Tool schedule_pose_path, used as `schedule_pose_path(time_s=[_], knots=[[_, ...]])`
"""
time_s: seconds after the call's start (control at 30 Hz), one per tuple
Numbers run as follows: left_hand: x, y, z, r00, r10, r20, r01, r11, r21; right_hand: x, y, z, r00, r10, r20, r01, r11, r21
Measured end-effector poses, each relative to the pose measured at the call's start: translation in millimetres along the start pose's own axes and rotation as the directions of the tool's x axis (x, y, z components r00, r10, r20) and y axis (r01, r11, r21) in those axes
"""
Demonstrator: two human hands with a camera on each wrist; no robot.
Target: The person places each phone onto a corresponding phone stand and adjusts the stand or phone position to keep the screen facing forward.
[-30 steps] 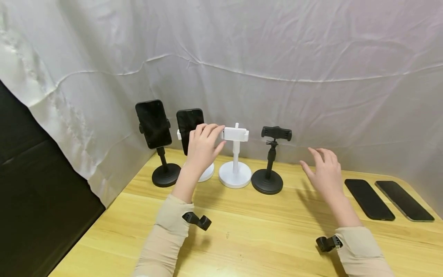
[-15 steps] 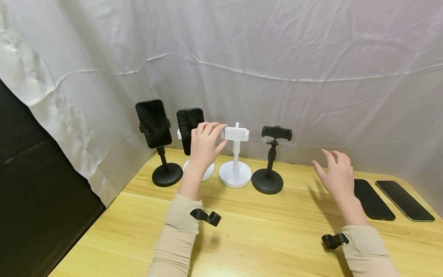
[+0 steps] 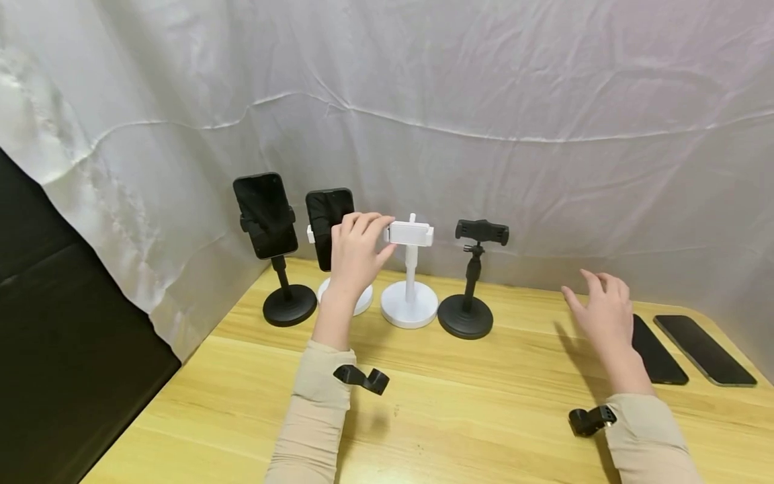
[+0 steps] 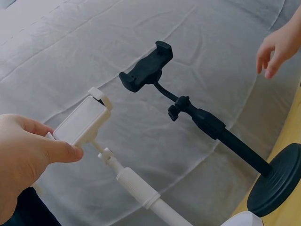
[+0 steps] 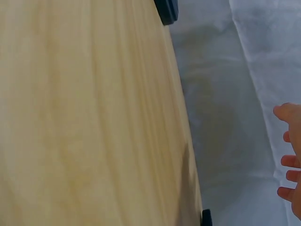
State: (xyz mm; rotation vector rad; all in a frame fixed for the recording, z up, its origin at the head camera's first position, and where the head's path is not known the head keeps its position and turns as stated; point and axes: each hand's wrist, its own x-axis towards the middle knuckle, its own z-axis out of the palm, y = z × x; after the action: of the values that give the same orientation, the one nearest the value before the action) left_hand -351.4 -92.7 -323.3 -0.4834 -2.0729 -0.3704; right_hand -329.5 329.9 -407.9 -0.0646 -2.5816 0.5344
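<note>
A white phone stand (image 3: 410,302) stands upright in the middle of the row. My left hand (image 3: 353,252) grips the left end of its clamp (image 4: 84,120), thumb along the lower edge and fingers at the upper side. The clamp carries no phone. My right hand (image 3: 606,312) holds nothing and hovers above the table, its fingers loosely bent, partly covering a black phone (image 3: 658,353) that lies flat. In the right wrist view, only the fingers (image 5: 291,161) of that hand show at the right edge.
To the right stands a black phone stand (image 3: 465,317) with a bare clamp. At left, another black stand (image 3: 289,306) bears a phone (image 3: 266,215); a second white stand (image 3: 365,300) bears a phone (image 3: 329,208). One more phone (image 3: 704,349) lies at the far right. A grey curtain (image 3: 544,81) hangs behind.
My right hand has moved to the right, from beside the black stand to the nearer lying phone. My left hand stays at the white clamp, its forearm shifted slightly right.
</note>
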Motion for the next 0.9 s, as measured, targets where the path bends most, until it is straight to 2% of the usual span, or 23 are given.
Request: schedule_pose_path(time_s=[0.27, 0.53, 0.7, 0.9], knots=[[0.1, -0.3, -1.9, 1.0, -0.008, 0.018, 0.008, 1.0, -0.009, 1.4, 26, -3, 0.995, 0.075, 0.07, -0.076, 0.997, 0.008], [-1.9, 0.7, -1.4, 1.0, -0.011, 0.027, 0.011, 1.0, -0.012, -1.5, 55, 0, 0.968, 0.171, 0.182, -0.175, 0.985, 0.006], [-2.8, 2.0, -0.6, 1.0, -0.007, 0.023, 0.007, 1.0, -0.023, 0.1, 67, 2, 0.945, 0.202, 0.258, -0.205, 0.979, -0.016], [-0.6, 1.1, -1.4, 1.0, -0.007, 0.011, 0.007, 1.0, -0.018, 2.3, 74, -1, 0.887, 0.255, 0.385, -0.264, 0.964, -0.031]])
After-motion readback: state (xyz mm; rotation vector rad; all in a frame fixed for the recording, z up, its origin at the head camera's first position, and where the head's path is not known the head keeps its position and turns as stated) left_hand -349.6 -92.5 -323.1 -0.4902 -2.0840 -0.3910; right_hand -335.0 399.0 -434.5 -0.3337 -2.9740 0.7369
